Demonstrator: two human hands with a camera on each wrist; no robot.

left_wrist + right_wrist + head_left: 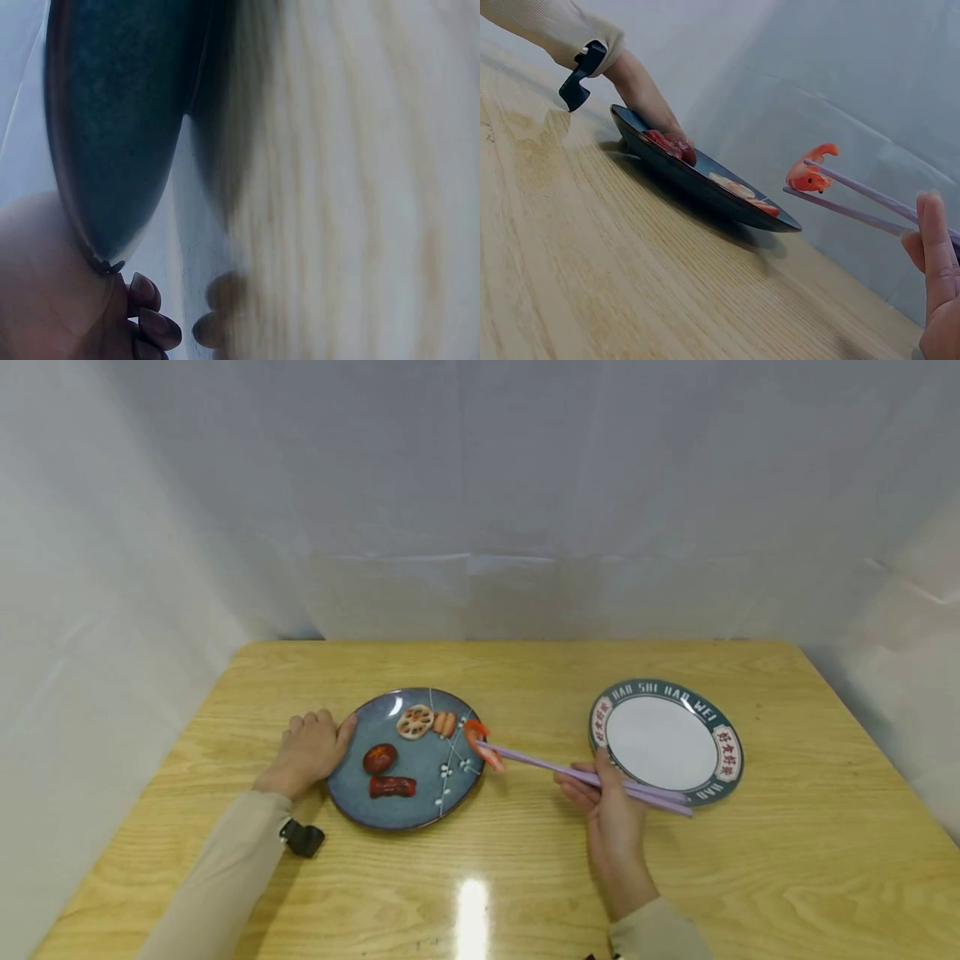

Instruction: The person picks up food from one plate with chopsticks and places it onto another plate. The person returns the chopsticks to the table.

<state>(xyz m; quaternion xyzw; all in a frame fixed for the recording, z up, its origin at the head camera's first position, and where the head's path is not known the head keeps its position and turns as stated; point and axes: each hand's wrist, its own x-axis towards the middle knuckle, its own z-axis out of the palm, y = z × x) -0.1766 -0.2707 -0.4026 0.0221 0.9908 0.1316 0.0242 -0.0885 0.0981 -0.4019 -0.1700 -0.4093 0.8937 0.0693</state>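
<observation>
My right hand [617, 814] holds a pair of lilac chopsticks [536, 762], their tips pinching an orange-red shrimp [483, 745]. In the right wrist view the shrimp [808, 177] hangs in the air, apart from the plate; from the head it overlaps the plate's right rim. My left hand [311, 750] holds the left rim of a blue plate [420, 814], thumb on the edge and curled fingers [159, 328] below it. On that plate lie a lotus root slice [415, 722], a small ridged orange piece [444, 724], a brown mushroom cap [379, 758] and a dark red meat piece [392, 787].
A white plate [663, 742] with a green lettered rim stands on the right, beyond my right hand. Both plates are on a wooden table [525, 877]. Pale sheeting [465, 510] hangs behind it. A black wrist device [302, 839] sits at my left cuff.
</observation>
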